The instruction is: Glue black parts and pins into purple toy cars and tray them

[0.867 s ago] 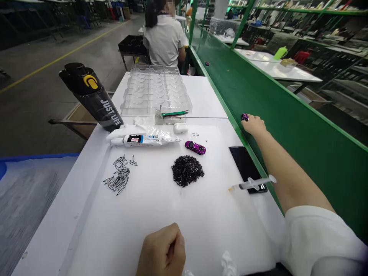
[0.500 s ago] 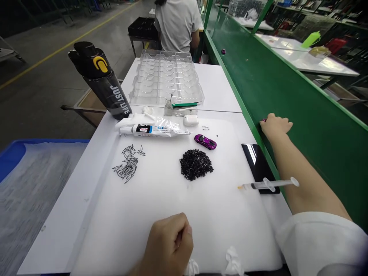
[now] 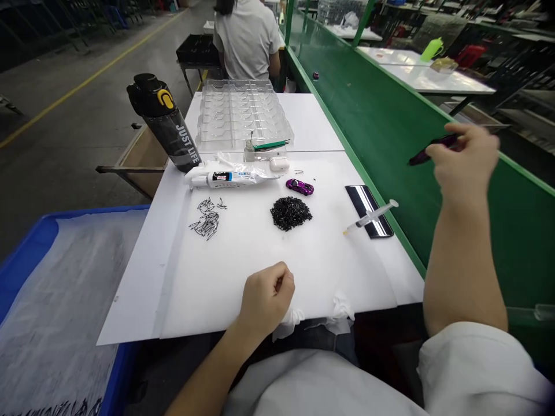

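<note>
At far left a blue bin stood beside the white counter, with a black bottle and a clear blister tray at the rear. A glue tube lay above a scatter of thin black slivers; the left hand rested near the front edge as a loose fist, fingers curled, with nothing visible in it. Right of centre lay a heap of small black parts and a purple toy car, then a syringe across a dark phone. The right hand was raised over the green conveyor, pinching a dark purple piece, probably another car body, though blur obscured it. A sound step would keep that pinch light on the piece's sides and set it down level on clear counter, well apart from the glue.
</note>
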`<action>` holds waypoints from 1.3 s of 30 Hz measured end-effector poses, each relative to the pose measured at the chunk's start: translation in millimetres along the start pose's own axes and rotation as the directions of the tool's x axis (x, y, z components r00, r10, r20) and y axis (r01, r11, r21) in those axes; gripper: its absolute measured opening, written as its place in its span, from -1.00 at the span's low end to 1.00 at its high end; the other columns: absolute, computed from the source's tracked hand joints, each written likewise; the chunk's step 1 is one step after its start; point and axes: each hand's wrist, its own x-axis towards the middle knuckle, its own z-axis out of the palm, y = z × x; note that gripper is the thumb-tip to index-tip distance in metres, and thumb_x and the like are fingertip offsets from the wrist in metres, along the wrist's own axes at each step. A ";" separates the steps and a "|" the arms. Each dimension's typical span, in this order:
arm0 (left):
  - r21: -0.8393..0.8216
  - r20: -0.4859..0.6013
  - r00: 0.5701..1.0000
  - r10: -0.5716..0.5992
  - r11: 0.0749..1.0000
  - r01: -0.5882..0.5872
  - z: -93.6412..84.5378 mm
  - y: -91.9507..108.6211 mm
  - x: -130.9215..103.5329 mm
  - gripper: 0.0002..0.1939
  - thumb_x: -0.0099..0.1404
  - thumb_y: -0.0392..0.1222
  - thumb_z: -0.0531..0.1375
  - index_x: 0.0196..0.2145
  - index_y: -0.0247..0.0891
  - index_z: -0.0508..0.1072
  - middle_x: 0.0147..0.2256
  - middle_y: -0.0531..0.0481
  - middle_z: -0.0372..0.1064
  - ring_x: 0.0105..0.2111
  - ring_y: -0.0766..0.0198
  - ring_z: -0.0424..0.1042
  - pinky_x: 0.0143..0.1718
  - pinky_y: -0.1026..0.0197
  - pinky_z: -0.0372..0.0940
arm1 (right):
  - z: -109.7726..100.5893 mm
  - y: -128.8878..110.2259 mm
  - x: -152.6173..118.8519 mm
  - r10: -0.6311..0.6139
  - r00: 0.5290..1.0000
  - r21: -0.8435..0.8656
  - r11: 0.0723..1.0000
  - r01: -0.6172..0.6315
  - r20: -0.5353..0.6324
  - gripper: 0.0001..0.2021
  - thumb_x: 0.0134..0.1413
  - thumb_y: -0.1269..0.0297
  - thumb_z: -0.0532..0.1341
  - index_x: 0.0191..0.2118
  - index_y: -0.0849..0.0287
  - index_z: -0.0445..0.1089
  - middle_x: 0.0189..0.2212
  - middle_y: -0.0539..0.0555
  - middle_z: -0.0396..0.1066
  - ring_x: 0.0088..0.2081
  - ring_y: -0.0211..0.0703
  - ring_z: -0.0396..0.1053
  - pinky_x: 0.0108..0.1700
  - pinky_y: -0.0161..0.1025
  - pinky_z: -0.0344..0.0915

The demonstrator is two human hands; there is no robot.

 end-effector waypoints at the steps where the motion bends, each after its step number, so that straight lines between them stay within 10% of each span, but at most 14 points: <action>1: -0.022 -0.001 1.000 -0.002 1.000 0.002 -0.7 -0.3 -1.4 -0.70 0.24 -0.18 -0.06 -0.62 -0.23 0.03 -0.68 0.17 -0.11 -0.64 0.41 -0.05 -0.58 0.29 -0.08 | -15.1 -14.4 -22.2 -0.059 0.996 0.114 0.991 0.066 -0.061 -0.62 -0.17 0.40 0.23 -0.11 0.23 0.42 -0.37 0.07 0.29 -0.37 -0.29 0.23 -0.26 -0.19 0.11; 5: -0.161 -0.023 1.000 -0.009 0.987 0.005 -8.4 0.6 -6.0 -0.74 0.29 -0.14 -0.06 -0.51 -0.23 0.25 -0.59 0.12 0.12 -0.59 0.37 0.09 -0.54 0.29 0.04 | -51.6 -58.7 -131.7 -0.238 0.970 0.593 0.787 0.167 0.043 -0.79 -0.12 0.38 0.26 -0.26 0.08 0.46 -0.38 0.00 0.32 -0.36 -0.31 0.26 -0.27 -0.27 0.18; 6: -0.177 -0.057 0.998 0.002 0.984 -0.013 -11.1 1.3 -6.4 -0.75 0.30 -0.14 -0.06 -0.47 -0.24 0.28 -0.55 0.10 0.17 -0.56 0.36 0.13 -0.51 0.28 0.07 | -52.0 -63.7 -156.0 -0.269 0.912 0.590 0.806 0.038 0.309 -0.82 -0.08 0.33 0.26 -0.26 0.05 0.43 -0.35 -0.01 0.34 -0.31 -0.26 0.29 -0.23 -0.24 0.21; 9: -0.119 -0.224 0.972 0.076 0.987 -0.104 -16.9 1.4 -5.2 -0.79 0.29 -0.16 -0.03 -0.40 -0.23 0.33 -0.43 0.03 0.25 -0.43 0.31 0.23 -0.42 0.26 0.17 | -36.6 -66.7 -203.2 -0.308 0.511 0.399 0.914 -0.076 0.803 -0.85 -0.02 0.18 0.24 -0.28 0.05 0.40 -0.34 -0.01 0.39 -0.28 -0.21 0.32 -0.21 -0.22 0.27; 11: -0.030 -0.271 0.954 0.127 0.990 -0.140 -17.3 -1.5 -3.7 -0.83 0.28 -0.18 -0.01 -0.35 -0.22 0.35 -0.35 0.00 0.27 -0.36 0.29 0.28 -0.36 0.24 0.21 | -22.5 -65.0 -214.7 -0.192 0.439 0.240 0.969 -0.057 0.878 -0.79 0.02 0.07 0.19 -0.28 0.07 0.39 -0.38 -0.02 0.40 -0.34 -0.22 0.31 -0.28 -0.23 0.26; 16: 0.173 -0.101 0.979 0.175 0.972 -0.156 -10.7 -12.1 -4.0 -0.77 0.21 -0.20 0.12 -0.14 -0.18 0.34 -0.09 -0.07 0.27 -0.18 0.21 0.34 -0.20 0.12 0.30 | -13.7 -60.7 -213.5 -0.015 0.516 -0.023 0.997 0.068 0.856 -0.65 0.09 -0.06 0.05 -0.36 0.09 0.41 -0.55 -0.01 0.38 -0.47 -0.18 0.30 -0.41 -0.22 0.17; 20: 0.294 -0.053 0.959 0.278 0.922 -0.251 -6.1 -15.6 -3.3 -0.68 0.14 -0.28 0.21 -0.11 -0.16 0.33 0.00 -0.07 0.26 -0.03 0.13 0.29 -0.05 0.04 0.27 | -23.8 -44.2 -191.7 -0.147 0.894 0.238 0.970 0.047 0.423 -0.80 0.07 0.10 0.13 -0.28 0.06 0.40 -0.25 0.05 0.41 -0.21 -0.13 0.36 -0.18 -0.16 0.29; 22: 0.342 -0.013 0.945 0.326 0.890 -0.302 -4.8 -16.3 -1.2 -0.67 0.14 -0.35 0.20 -0.12 -0.16 0.34 -0.02 -0.04 0.31 -0.04 0.14 0.29 -0.01 0.02 0.23 | -22.7 -33.1 -174.1 -0.079 0.984 0.411 0.912 0.007 0.160 -0.69 0.00 0.22 0.20 -0.08 0.01 0.29 0.03 0.07 0.25 0.05 -0.12 0.24 -0.01 -0.13 0.26; 24: 0.368 0.023 0.940 0.340 0.871 -0.324 -3.9 -16.8 1.0 -0.66 0.14 -0.39 0.19 -0.11 -0.17 0.35 -0.05 -0.01 0.36 -0.07 0.14 0.30 -0.02 0.03 0.22 | -15.4 -23.9 -158.2 0.060 0.961 0.521 0.831 -0.198 0.271 -0.46 -0.09 0.21 0.25 0.06 -0.04 0.12 0.13 0.09 0.13 0.12 -0.09 0.19 0.03 -0.07 0.26; 29: 0.372 0.040 0.936 0.349 0.864 -0.338 -2.8 -17.0 2.8 -0.71 0.16 -0.39 0.17 -0.15 -0.19 0.38 -0.19 0.04 0.45 -0.19 0.16 0.32 -0.14 0.08 0.25 | 2.8 -17.8 -144.6 0.139 0.664 0.328 0.784 -0.527 0.734 -0.62 -0.11 -0.09 0.21 -0.31 0.13 0.30 -0.22 0.11 0.39 -0.10 -0.07 0.36 0.00 0.00 0.28; 34: 0.314 -0.028 0.945 0.326 0.900 -0.302 -2.5 -14.4 1.7 -0.76 0.13 -0.35 0.19 -0.21 -0.22 0.40 -0.33 0.06 0.45 -0.29 0.20 0.32 -0.22 0.16 0.26 | -6.9 -47.8 -157.3 0.018 0.799 0.540 0.728 -0.422 0.600 -0.67 -0.06 -0.08 0.17 -0.50 0.11 0.23 -0.26 0.07 0.40 0.00 -0.03 0.32 -0.02 0.03 0.29; 37: 0.288 -0.044 0.952 0.302 0.917 -0.277 -2.3 -14.0 1.8 -0.82 0.15 -0.29 0.19 -0.24 -0.24 0.40 -0.36 0.04 0.45 -0.32 0.22 0.33 -0.24 0.17 0.27 | -13.9 -78.7 -171.6 -0.154 0.872 0.677 0.697 -0.237 0.464 -0.81 -0.03 0.06 0.19 -0.40 0.03 0.23 -0.56 -0.06 0.30 -0.36 -0.18 0.41 -0.14 -0.05 0.35; 39: 0.290 -0.064 0.952 0.300 0.918 -0.270 -1.9 -14.7 1.9 -0.85 0.19 -0.26 0.18 -0.24 -0.26 0.41 -0.36 0.02 0.45 -0.31 0.22 0.34 -0.24 0.18 0.27 | -14.1 -95.1 -179.9 -0.292 0.826 0.730 0.655 -0.195 0.483 -0.78 -0.03 0.03 0.19 -0.44 0.02 0.18 -0.71 -0.14 0.13 -0.63 -0.28 0.24 -0.41 -0.18 0.33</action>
